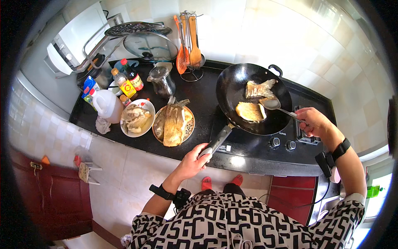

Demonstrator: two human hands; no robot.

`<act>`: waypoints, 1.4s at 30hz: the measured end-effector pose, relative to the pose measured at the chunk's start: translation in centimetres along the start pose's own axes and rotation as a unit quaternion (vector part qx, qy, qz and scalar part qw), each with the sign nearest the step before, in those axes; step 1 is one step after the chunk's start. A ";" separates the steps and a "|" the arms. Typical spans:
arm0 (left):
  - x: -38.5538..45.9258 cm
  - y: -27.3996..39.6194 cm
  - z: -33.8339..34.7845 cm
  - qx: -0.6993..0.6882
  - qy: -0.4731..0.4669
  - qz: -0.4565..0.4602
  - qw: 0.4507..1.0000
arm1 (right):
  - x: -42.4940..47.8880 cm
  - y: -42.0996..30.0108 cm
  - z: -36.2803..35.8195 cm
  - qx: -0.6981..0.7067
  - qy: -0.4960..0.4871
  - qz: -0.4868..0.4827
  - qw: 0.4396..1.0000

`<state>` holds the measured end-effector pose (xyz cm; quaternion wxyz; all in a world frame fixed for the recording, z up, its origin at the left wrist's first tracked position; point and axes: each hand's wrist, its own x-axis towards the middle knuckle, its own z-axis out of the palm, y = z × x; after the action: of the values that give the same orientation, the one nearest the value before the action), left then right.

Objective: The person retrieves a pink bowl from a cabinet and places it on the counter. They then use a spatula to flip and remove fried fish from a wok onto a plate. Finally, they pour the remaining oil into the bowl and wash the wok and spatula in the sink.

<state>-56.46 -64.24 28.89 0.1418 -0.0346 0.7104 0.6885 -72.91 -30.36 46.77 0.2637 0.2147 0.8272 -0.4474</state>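
A black wok (239, 81) sits on the gas stove at the right of the counter. My left hand (193, 161) grips the end of its long handle (222, 137). In my right hand (313, 120) is a metal ladle or spatula (271, 103), its head down in the wok between two pieces of fish. The fish tail piece (259, 88) lies on the far side, and a golden-browned fish piece (249, 111) lies nearer. Left of the wok, a patterned plate (190, 129) holds browned fish pieces (174, 126). Beside it stands a white bowl (149, 107) of pale fish pieces (135, 118).
Behind the plates stand a metal pot (162, 81), sauce bottles (124, 84) and a plastic jug (107, 104). A utensil rack (191, 74) and a glass lid (149, 46) are near the wall. Stove knobs (275, 142) line the front; a small stool (85, 172) stands on the floor.
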 end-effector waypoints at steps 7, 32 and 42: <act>0.2 -0.2 -0.1 -0.006 -0.010 0.006 1.000 | -1.1 1.0 0.7 0.058 -0.036 0.020 0.998; 0.3 -0.8 -0.1 -0.020 -0.008 0.000 1.000 | 6.5 4.0 3.4 -0.517 0.238 -0.301 0.765; -0.1 -0.7 0.0 -0.023 0.005 -0.002 1.000 | 3.4 2.2 1.6 -0.098 0.069 -0.230 0.966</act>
<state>-56.24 -64.32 28.24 0.1383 -0.0426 0.6950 0.7043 -73.83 -30.24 42.48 0.1156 0.0221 0.9104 -0.3966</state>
